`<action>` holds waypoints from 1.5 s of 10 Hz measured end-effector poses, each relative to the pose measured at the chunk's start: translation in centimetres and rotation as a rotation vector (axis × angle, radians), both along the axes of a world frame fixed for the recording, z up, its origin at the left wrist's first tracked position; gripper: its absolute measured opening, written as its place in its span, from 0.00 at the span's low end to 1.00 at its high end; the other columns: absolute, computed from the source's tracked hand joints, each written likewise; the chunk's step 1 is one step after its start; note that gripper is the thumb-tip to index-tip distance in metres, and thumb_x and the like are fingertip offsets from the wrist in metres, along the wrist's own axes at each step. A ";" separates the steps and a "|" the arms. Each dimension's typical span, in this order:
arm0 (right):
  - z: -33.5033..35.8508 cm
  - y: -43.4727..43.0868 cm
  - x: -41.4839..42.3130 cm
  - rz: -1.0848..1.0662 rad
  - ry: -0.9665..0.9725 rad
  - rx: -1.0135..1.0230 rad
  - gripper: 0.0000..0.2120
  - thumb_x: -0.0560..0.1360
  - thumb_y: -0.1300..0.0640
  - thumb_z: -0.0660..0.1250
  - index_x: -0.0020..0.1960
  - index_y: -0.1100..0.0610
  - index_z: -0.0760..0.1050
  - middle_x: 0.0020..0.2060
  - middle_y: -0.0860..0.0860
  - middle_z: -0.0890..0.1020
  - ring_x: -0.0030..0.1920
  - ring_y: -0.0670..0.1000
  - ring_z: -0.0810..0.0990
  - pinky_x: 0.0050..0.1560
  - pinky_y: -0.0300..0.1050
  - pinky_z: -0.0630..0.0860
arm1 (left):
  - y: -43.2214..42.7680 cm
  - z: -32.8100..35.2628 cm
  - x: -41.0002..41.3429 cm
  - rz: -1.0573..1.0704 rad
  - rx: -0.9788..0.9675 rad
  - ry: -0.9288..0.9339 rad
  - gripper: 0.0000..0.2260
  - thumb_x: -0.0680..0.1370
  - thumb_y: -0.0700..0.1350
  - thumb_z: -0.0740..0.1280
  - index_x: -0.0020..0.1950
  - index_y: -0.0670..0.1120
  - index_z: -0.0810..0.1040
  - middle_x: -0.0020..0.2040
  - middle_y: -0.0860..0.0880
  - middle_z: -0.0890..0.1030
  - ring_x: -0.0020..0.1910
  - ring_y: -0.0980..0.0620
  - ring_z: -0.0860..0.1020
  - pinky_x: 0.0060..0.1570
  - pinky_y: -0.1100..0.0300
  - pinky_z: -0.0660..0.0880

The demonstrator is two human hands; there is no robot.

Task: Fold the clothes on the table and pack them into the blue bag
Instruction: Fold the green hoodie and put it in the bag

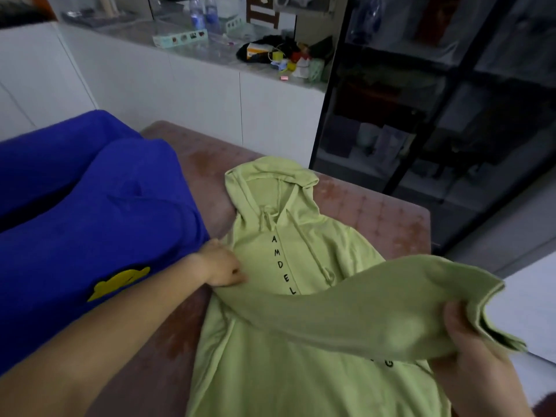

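The light green hooded sweatshirt (270, 371) lies face up on the brownish-pink padded table (376, 212), its hood (270, 182) pointing away from us and its hem running out of the bottom of the view. A column of black letters (281, 264) runs down its chest.

We see one long green sleeve (361, 311) lifted off the body of the garment and drawn across the chest toward our right. The right hand (469, 356) grips this sleeve near its cuff, with the thumb on top of the cloth and the fingers curled beneath it.

The left hand (222, 266) rests at the sweatshirt's shoulder, where the raised sleeve begins. Its fingers are curled with the knuckles up and the tips are hidden in the fold, so we cannot tell whether it pinches the cloth or only presses it down.

Just beside that hand, to the left, stands the large deep-blue fabric bag (90, 206), touching the edge of the sweatshirt and bearing a yellow patch (118, 282) on its near side.

Beyond the table we make out a white cabinet with a cluttered marble counter (180, 46), and a dark glass-fronted shelf unit (421, 115) to the right.
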State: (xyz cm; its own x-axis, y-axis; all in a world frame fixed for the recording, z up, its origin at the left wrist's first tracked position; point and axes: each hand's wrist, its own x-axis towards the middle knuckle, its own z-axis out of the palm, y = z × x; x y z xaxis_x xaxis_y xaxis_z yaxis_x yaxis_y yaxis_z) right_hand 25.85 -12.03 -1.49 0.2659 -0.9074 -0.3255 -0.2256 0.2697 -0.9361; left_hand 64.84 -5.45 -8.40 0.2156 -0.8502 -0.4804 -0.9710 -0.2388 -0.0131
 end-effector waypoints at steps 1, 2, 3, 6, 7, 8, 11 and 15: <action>0.5 -1.4 0.9 0.004 -0.171 0.003 0.25 0.61 0.35 0.74 0.48 0.52 0.80 0.44 0.47 0.85 0.40 0.40 0.83 0.41 0.37 0.80 | -0.2 1.1 2.2 -0.032 0.117 -0.135 0.27 0.78 0.66 0.48 0.60 0.53 0.77 0.61 0.48 0.76 0.62 0.46 0.70 0.58 0.50 0.61; -0.1 -3.2 1.9 -0.078 -0.320 -0.019 0.17 0.61 0.46 0.72 0.48 0.50 0.83 0.49 0.47 0.85 0.51 0.45 0.82 0.46 0.39 0.80 | -0.2 2.5 3.7 -0.024 0.121 -0.089 0.24 0.78 0.65 0.53 0.61 0.52 0.76 0.62 0.48 0.71 0.63 0.45 0.67 0.59 0.50 0.64; -1.9 -4.3 2.1 -0.061 -0.212 -0.082 0.32 0.54 0.35 0.75 0.54 0.50 0.81 0.53 0.52 0.83 0.56 0.53 0.81 0.52 0.54 0.78 | 0.5 3.5 5.5 0.109 -0.023 0.016 0.19 0.77 0.61 0.59 0.61 0.51 0.74 0.61 0.49 0.71 0.63 0.45 0.68 0.60 0.50 0.69; -7.7 -11.2 7.1 -0.110 0.093 -0.022 0.10 0.77 0.58 0.65 0.56 0.61 0.77 0.41 0.54 0.80 0.43 0.54 0.78 0.45 0.49 0.77 | 0.9 2.1 3.2 0.348 -0.248 -0.462 0.14 0.74 0.46 0.67 0.58 0.47 0.71 0.57 0.46 0.72 0.56 0.45 0.72 0.50 0.52 0.73; -9.6 -12.3 7.7 0.127 0.479 -0.124 0.06 0.75 0.60 0.66 0.44 0.64 0.77 0.35 0.60 0.80 0.38 0.59 0.78 0.39 0.50 0.74 | 1.9 0.1 -0.8 0.277 -0.409 -0.335 0.17 0.70 0.47 0.71 0.56 0.46 0.73 0.58 0.44 0.72 0.56 0.42 0.72 0.50 0.50 0.74; -10.1 -12.8 7.6 0.179 0.594 -0.200 0.04 0.73 0.63 0.67 0.39 0.59 0.76 0.33 0.58 0.79 0.37 0.60 0.78 0.38 0.50 0.73 | 3.6 -2.9 -3.7 0.413 -0.312 -0.111 0.28 0.75 0.53 0.64 0.72 0.49 0.61 0.76 0.42 0.49 0.73 0.38 0.54 0.67 0.49 0.63; -7.5 -13.4 8.8 0.055 0.179 -0.171 0.05 0.76 0.66 0.65 0.48 0.58 0.76 0.37 0.50 0.78 0.38 0.48 0.76 0.29 0.27 0.72 | 7.2 -6.5 -5.0 0.985 -0.592 0.146 0.21 0.76 0.45 0.66 0.69 0.50 0.69 0.62 0.38 0.72 0.58 0.37 0.72 0.55 0.48 0.72; -13.0 -14.7 -4.1 0.153 0.728 -0.233 0.26 0.75 0.53 0.68 0.70 0.57 0.67 0.65 0.60 0.72 0.61 0.61 0.74 0.55 0.51 0.71 | 8.6 -5.7 -11.8 0.720 -0.487 -0.050 0.32 0.75 0.54 0.65 0.76 0.50 0.57 0.75 0.43 0.53 0.73 0.38 0.57 0.67 0.42 0.62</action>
